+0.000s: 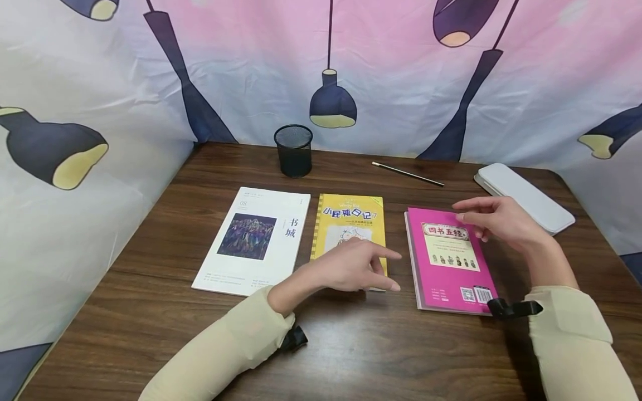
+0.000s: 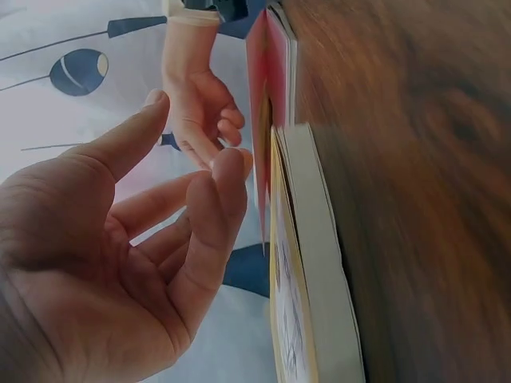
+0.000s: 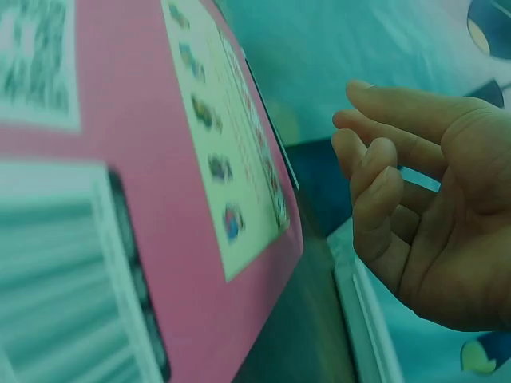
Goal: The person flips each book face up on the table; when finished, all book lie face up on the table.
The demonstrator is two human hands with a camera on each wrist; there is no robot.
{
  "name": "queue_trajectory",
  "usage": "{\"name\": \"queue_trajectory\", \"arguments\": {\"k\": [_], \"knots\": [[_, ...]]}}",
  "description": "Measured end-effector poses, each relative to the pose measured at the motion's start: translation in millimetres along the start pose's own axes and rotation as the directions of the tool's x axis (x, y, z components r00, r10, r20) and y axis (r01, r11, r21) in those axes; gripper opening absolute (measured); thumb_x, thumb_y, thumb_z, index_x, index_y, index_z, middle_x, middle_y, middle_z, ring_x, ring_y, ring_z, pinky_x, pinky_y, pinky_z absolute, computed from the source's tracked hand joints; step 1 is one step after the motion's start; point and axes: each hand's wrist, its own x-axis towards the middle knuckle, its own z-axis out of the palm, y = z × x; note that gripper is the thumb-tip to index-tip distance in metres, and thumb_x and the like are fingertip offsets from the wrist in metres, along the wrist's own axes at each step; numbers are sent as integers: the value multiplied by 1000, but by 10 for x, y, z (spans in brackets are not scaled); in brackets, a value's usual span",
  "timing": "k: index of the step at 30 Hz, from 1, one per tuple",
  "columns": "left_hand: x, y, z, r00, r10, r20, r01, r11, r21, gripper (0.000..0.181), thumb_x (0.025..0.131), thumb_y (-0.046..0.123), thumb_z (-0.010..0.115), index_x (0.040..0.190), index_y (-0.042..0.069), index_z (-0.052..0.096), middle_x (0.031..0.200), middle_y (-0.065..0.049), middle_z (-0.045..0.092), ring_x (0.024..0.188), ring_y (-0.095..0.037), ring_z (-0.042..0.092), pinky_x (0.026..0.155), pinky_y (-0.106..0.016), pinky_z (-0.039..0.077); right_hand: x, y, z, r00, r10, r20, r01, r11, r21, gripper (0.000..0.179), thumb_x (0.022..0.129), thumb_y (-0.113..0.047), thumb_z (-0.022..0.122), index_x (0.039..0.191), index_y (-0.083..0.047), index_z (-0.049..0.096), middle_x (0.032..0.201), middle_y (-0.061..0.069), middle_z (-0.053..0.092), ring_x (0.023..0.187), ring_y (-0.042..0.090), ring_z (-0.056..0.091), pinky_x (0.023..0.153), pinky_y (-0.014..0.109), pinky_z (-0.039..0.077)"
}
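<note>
Three books lie in a row on the wooden table. My left hand (image 1: pixel 355 266) hovers over the lower part of the yellow book (image 1: pixel 351 209), thumb and forefinger apart and nothing between them. In the left wrist view a gap shows between that hand and the yellow book's (image 2: pixel 291 319) cover. My right hand (image 1: pixel 496 220) is above the upper right edge of the pink book (image 1: pixel 451 284), holding nothing, its fingers loosely bent. The right wrist view shows it apart from the pink cover (image 3: pixel 192 319). A white book (image 1: pixel 286 250) with a dark picture lies left of the yellow one.
A black mesh pen cup (image 1: pixel 294 153) stands near the back edge of the table (image 1: pixel 150 250). Right of it lies a thin pencil (image 1: pixel 408 174). A white flat case (image 1: pixel 526 197) sits at the back right, close beyond my right hand. Patterned cloth (image 1: pixel 261 67) hangs behind.
</note>
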Motion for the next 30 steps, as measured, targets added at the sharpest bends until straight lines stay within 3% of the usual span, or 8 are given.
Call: {"name": "queue_trajectory", "arguments": {"k": [8, 15, 22, 30], "knots": [[190, 132, 138, 997, -7, 83, 10, 999, -36, 60, 96, 31, 80, 152, 19, 60, 82, 4, 76, 55, -12, 66, 53, -21, 48, -10, 269, -57, 999, 32, -39, -32, 999, -2, 53, 103, -33, 69, 146, -3, 60, 91, 4, 63, 72, 16, 58, 65, 30, 56], [352, 224, 297, 988, -6, 156, 0, 999, 35, 56, 101, 28, 75, 153, 17, 58, 74, 2, 72, 51, -8, 62, 52, -21, 52, -9, 417, -58, 997, 72, -24, -72, 997, 19, 55, 104, -35, 67, 148, -4, 57, 96, -3, 65, 77, 17, 58, 67, 30, 57], [437, 301, 466, 991, -77, 109, 66, 993, 100, 53, 98, 23, 78, 149, 17, 63, 68, 8, 69, 46, -6, 62, 49, -20, 54, -4, 481, -53, 996, 83, -25, -83, 996, 29, 55, 104, -35, 67, 149, -5, 56, 93, -4, 65, 76, 16, 58, 67, 29, 58], [491, 294, 524, 986, -140, 96, 134, 989, 64, 54, 94, 21, 83, 146, 21, 66, 69, 1, 67, 44, -8, 62, 48, -22, 55, 10, 490, -33, 997, 78, -28, -77, 997, 19, 53, 104, -29, 69, 149, -5, 57, 90, 1, 62, 70, 14, 57, 64, 29, 57]]}}
